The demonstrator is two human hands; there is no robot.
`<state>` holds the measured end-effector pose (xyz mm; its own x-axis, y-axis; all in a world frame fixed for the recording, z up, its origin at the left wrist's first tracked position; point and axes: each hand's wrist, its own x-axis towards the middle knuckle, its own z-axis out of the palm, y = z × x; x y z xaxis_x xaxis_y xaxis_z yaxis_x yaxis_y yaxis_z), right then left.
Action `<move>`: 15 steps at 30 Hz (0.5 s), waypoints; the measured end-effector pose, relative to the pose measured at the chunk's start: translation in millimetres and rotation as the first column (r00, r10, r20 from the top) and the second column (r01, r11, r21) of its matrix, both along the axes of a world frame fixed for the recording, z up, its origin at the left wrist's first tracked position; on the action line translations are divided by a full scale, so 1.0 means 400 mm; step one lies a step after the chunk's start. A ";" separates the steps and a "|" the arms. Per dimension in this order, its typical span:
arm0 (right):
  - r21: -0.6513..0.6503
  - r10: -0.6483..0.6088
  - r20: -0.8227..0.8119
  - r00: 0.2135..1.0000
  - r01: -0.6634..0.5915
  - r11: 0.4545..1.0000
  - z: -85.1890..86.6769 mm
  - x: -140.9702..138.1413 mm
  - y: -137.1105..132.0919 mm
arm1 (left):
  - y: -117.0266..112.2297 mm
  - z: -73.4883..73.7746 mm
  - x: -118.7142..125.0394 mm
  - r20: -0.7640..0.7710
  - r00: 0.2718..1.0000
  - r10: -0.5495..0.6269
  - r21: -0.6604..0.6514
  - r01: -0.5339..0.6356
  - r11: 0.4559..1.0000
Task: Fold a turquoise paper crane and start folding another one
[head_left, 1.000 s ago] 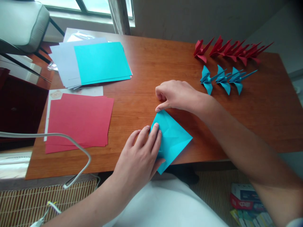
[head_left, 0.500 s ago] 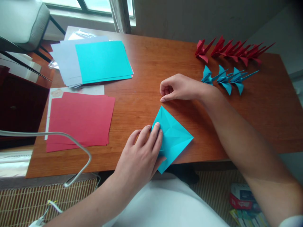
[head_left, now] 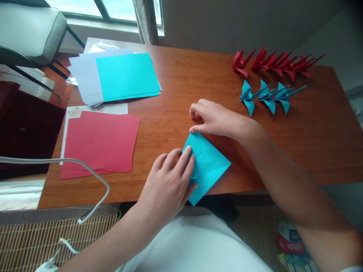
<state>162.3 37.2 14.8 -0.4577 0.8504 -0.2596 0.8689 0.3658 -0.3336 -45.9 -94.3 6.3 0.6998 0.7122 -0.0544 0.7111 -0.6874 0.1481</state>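
A turquoise origami paper [head_left: 208,162], folded to a diamond with crease lines, lies at the table's front edge. Its lower corner sticks out past that edge. My left hand [head_left: 172,177] rests flat over the left side of it, fingers extended and pressing down; what is under the palm is hidden. At the far corner, my right hand [head_left: 211,117] hovers with thumb and curled fingers apart. The thumb tip is at or just over the paper's top corner; I cannot tell whether it touches. Nothing shows between those fingers.
Red paper cranes [head_left: 272,64] and blue paper cranes [head_left: 263,96] stand in rows at the back right. Red sheets [head_left: 99,143] and turquoise sheets [head_left: 129,75] lie to the left. A white cable-like arm [head_left: 96,175] curves over the left front edge.
My right hand has come down towards me to the paper's top corner, and its thumb has parted further from the fingers. The left hand stays on the paper. The view has shifted slightly.
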 end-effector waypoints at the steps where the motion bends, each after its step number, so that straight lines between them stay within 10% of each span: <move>1: -0.010 0.007 -0.015 1.000 -0.007 1.000 0.001 0.005 0.006 | -0.001 0.001 0.000 -0.001 1.000 0.002 0.001 -0.002 1.000; 15: 0.004 -0.062 0.226 0.972 0.062 0.998 0.052 -0.091 -0.060 | -0.014 0.016 0.038 -0.113 0.994 0.001 0.034 0.003 0.999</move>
<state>125.9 13.0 35.5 -0.3336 0.8744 -0.3524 0.9427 0.3084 -0.1272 -30.8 -100.1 12.8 0.6912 0.7145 -0.1085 0.7213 -0.6912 0.0435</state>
